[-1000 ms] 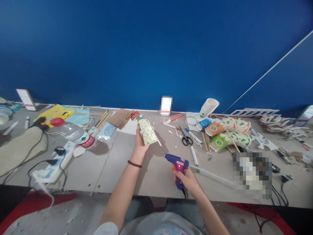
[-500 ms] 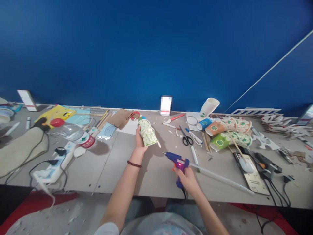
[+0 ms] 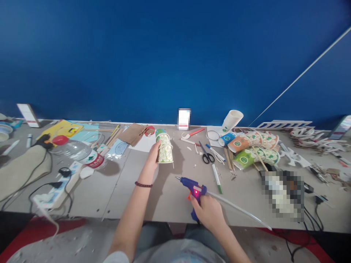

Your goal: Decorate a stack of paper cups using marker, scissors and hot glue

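Note:
My left hand (image 3: 154,155) is wrapped round a joined pair of green-and-white patterned paper cups (image 3: 165,148), held above the table. A thin whitish strand hangs from the rim of the lower cup. In my right hand (image 3: 210,210) is a blue glue gun (image 3: 193,186) with an orange trigger and a lit red light. Its nozzle points left, below the cups and apart from them. A long clear glue stick (image 3: 241,208) sticks out of its back end.
Black scissors (image 3: 207,157) and a green-ended marker (image 3: 217,178) lie right of centre. Stacked paper cups (image 3: 246,157) lie further right, beside a standing white cup (image 3: 232,120). On the left are a plastic bottle (image 3: 82,151), a power strip (image 3: 64,186) and brown paper (image 3: 133,134).
The cups have turned more upright in my left hand. My right hand has brought the glue gun slightly left and down. The view has shifted a little.

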A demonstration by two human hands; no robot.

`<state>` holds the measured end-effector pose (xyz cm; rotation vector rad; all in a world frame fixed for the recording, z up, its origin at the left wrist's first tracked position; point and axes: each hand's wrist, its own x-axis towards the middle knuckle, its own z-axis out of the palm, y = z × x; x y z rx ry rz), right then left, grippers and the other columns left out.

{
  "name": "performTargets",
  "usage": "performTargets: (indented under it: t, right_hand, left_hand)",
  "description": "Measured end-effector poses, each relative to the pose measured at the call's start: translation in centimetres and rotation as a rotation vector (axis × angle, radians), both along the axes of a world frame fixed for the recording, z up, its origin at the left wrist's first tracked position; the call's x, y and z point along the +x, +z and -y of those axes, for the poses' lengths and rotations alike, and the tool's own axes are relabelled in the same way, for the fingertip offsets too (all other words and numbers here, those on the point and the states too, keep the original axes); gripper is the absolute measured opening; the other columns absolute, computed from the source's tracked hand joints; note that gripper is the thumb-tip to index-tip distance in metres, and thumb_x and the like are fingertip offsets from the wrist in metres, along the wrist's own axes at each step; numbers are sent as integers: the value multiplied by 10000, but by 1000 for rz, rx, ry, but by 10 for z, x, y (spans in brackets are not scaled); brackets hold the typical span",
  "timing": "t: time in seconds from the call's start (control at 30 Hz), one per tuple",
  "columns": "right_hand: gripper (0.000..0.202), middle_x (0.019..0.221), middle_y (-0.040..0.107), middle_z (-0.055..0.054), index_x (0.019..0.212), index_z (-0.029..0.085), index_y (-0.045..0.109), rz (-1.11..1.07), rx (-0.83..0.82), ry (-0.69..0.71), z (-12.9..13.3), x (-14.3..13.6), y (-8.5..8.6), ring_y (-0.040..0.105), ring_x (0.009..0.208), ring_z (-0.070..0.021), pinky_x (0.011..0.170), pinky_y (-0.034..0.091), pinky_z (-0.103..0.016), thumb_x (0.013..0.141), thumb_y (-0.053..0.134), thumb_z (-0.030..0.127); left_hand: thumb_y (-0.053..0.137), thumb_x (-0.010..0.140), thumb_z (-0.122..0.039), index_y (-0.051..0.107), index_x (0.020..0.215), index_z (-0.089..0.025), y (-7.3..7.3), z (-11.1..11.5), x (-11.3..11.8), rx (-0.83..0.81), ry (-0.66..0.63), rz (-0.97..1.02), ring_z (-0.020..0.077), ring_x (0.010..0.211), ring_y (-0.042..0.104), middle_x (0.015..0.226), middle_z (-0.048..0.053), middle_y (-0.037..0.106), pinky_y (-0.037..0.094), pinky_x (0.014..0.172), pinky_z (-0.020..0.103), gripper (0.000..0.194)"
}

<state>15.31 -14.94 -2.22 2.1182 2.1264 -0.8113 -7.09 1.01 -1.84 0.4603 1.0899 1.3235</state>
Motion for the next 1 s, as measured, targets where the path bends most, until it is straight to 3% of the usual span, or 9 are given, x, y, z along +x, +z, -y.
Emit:
performTargets:
  t: [0.17,0.37,0.47,0.63,0.77,1.0]
  right_hand:
    - [532,794,725,-170,717,146,710,85,24,47,-2,-1,-3,689,742,-256,608,412,-282,923,343,472]
    - [525,801,734,-155,778,160,729,68,42,130,-6,-3,-3,700,754,-272,613,430,-293,918,357,504]
    - [551,797,731,-168,771,148,734,95,34,154,-8,-5,-1,701,753,-276,614,437,-295,915,359,525]
    - [563,796,730,-176,773,140,738,123,28,170,-8,-7,1,702,747,-285,607,443,-307,921,349,519]
    - [554,788,734,-167,760,146,736,122,37,167,-6,-8,2,703,738,-265,597,432,-287,926,352,509]
    - [547,777,729,-167,770,139,732,133,53,190,-5,-6,-1,702,732,-266,589,420,-281,933,353,498]
  left_hand:
    - [700,743,-436,630,1061,-135,-7,0,-4,-35,-12,-72,252,851,703,937,135,723,525,848,387,444]
    - [819,611,-357,597,1023,-173,-14,4,-17,-90,96,-273,258,756,707,800,88,725,525,777,374,504]
    - [813,612,-311,621,968,-174,-15,3,-23,-63,25,-321,275,769,702,712,74,711,509,773,356,427]
    - [777,636,-323,652,828,-197,-4,-2,-29,-38,-109,-606,285,880,672,659,47,677,465,776,295,262]
    - [786,610,-382,642,773,-204,8,-4,-26,-20,-150,-933,291,898,633,669,43,644,423,758,283,281]
    - [768,570,-517,562,682,-241,18,-3,-19,5,-172,-1177,346,926,609,649,51,603,396,801,333,362]
